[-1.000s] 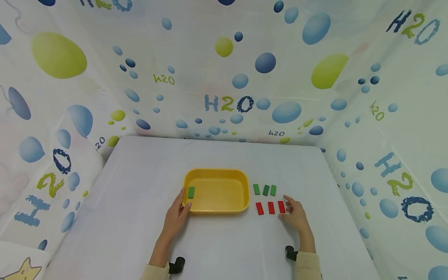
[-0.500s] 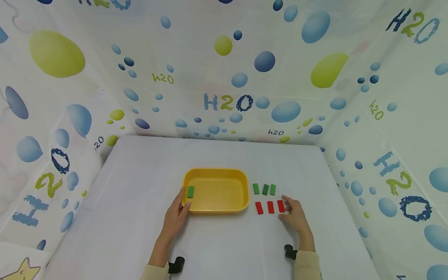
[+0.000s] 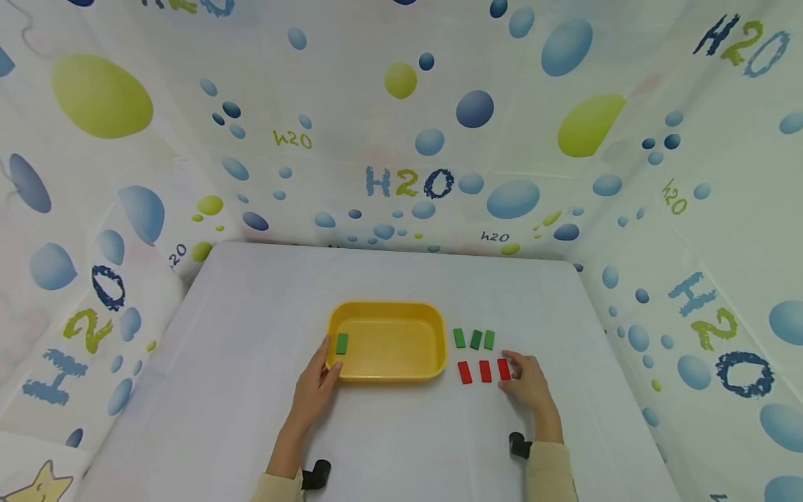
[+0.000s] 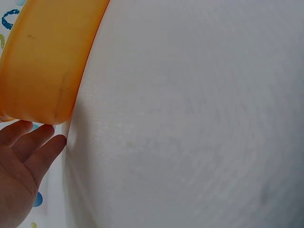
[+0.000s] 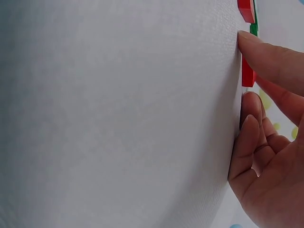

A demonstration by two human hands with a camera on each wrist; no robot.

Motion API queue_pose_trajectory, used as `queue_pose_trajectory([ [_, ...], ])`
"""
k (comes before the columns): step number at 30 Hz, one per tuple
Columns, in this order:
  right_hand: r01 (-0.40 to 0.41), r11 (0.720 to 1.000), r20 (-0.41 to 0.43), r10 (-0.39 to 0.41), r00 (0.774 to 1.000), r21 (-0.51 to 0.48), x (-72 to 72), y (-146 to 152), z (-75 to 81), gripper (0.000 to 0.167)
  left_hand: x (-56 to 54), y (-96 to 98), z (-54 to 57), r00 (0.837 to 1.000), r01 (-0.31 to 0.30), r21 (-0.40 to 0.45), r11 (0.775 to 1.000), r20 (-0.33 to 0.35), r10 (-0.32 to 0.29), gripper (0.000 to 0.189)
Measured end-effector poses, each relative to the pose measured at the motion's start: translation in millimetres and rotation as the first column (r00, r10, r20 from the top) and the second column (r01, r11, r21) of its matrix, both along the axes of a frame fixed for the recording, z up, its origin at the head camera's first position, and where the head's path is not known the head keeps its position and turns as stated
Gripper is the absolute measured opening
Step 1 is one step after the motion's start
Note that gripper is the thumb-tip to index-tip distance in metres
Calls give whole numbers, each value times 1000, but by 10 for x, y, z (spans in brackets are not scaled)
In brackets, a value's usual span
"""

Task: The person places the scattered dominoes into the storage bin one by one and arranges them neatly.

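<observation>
A yellow tray (image 3: 395, 348) sits mid-table, with a green block (image 3: 341, 344) lying at its left end. My left hand (image 3: 316, 385) holds the tray's left end, thumb over the near corner of the rim and fingers along the outer side; these fingers meet the orange-looking wall in the left wrist view. To the right, my right hand (image 3: 529, 382) has thumb and index finger at the two ends of the rightmost red block (image 3: 504, 369). In the right wrist view the thumb partly covers this red block (image 5: 248, 71), while the other fingers curl against the table.
Two more red blocks, one left (image 3: 464, 372) and one middle (image 3: 486, 371), lie between the tray and my right hand. Behind them is a row of three green blocks (image 3: 476, 339). Printed curtains (image 3: 408, 125) enclose the white table (image 3: 401, 446).
My right hand has shifted slightly left and its thumb and index finger have drawn in closer around the rightmost red block. The left hand and tray stay where they were.
</observation>
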State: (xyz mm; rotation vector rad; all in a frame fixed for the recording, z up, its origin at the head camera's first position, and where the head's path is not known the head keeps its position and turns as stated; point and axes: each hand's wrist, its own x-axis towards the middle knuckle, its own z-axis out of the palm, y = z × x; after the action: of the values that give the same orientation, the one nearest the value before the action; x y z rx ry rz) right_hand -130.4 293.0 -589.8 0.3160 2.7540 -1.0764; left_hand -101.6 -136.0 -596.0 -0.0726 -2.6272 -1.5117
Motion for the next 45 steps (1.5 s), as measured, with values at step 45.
queue_pose_trajectory([
  [45,24,1000,-32,-24,999,20,45,-30,106,49,6,-1,2,1000,1,13,1000,6,-1,64],
])
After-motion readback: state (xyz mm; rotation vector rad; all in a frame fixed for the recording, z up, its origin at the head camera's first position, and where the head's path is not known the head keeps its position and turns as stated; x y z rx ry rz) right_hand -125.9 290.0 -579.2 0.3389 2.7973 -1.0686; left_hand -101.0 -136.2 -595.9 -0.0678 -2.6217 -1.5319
